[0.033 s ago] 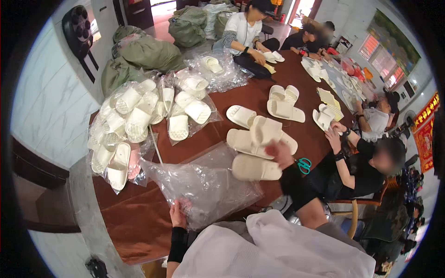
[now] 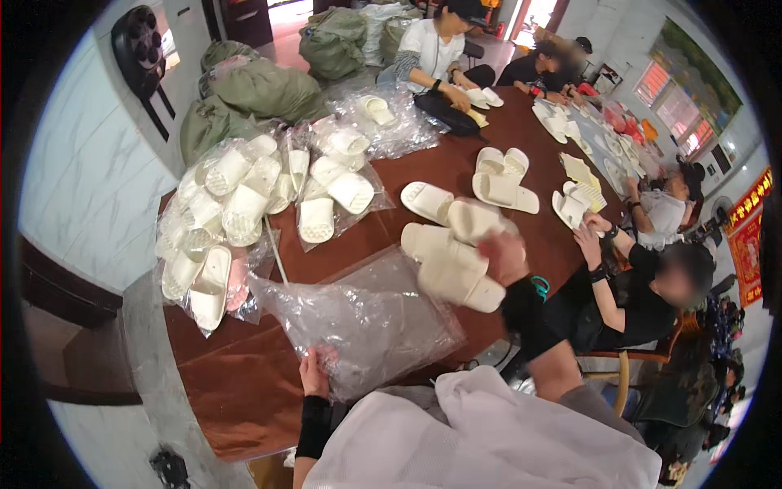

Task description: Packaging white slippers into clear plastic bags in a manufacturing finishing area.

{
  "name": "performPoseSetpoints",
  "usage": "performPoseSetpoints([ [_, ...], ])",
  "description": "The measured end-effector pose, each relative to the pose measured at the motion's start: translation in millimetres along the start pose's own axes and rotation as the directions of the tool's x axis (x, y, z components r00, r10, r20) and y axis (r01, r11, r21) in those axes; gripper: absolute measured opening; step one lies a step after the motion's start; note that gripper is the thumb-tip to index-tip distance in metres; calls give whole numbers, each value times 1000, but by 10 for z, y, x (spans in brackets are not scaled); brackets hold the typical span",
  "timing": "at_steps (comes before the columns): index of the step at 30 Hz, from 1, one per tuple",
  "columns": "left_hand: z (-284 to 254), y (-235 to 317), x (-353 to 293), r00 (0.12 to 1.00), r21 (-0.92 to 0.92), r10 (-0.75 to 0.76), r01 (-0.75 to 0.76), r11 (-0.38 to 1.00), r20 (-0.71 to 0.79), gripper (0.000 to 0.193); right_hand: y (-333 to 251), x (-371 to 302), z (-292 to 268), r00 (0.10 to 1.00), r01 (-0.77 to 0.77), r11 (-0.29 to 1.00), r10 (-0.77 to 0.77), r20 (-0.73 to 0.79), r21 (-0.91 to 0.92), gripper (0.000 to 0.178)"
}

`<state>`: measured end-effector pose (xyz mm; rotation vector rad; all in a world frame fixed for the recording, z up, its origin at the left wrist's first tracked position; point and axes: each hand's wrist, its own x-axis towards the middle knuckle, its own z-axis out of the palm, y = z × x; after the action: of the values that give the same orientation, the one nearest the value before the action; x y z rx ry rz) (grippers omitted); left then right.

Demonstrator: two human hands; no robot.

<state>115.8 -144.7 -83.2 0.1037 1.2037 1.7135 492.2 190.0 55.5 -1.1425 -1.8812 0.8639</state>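
Observation:
Near the table's front edge, my left hand (image 2: 314,375) pinches the edge of a clear plastic bag (image 2: 366,314), its fingers showing through the film. The bag lies flat and crumpled, with nothing visible inside. My right hand (image 2: 503,257), smeared by motion, is at a group of cream slippers right of the bag; its fingers cannot be made out. Close below it, a blurred cream slipper (image 2: 468,285) lies tilted across another. A further slipper (image 2: 476,222) is just beyond the hand, partly overlapping its neighbour (image 2: 426,202).
Bagged slippers (image 2: 244,196) are heaped at the left. More slippers (image 2: 505,179) lie farther back. Teal scissors (image 2: 540,287) rest beside my right forearm. A co-worker (image 2: 627,285) sits at the right, another (image 2: 440,65) at the far end. Green sacks (image 2: 261,90) stand behind.
My right hand has moved slightly right. The nearest slippers beside it have shifted and turned, and now overlap differently. My left hand keeps its hold on the bag.

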Motion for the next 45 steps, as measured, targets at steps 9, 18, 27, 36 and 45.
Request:
performPoseSetpoints([
  [9,363,-17,183,994,-23,-35,37,999,102,35,198,748,3,975,178,957,-204,-92,-230,22],
  [18,173,177,-2,986,-77,-32,45,996,164,33,-170,-986,768,682,-86,879,395,615,-469,40],
  [27,-265,76,48,945,-136,-52,100,986,322,47,-385,-1193,909,711,130,849,281,644,-513,48],
  [36,6,267,-58,943,152,19,-73,986,333,58,-1642,-1093,1644,795,161,981,-65,603,-106,47],
  [45,270,246,-164,968,4,-2,1,1000,252,43,-1102,-590,1290,969,-193,981,191,-154,1,34],
])
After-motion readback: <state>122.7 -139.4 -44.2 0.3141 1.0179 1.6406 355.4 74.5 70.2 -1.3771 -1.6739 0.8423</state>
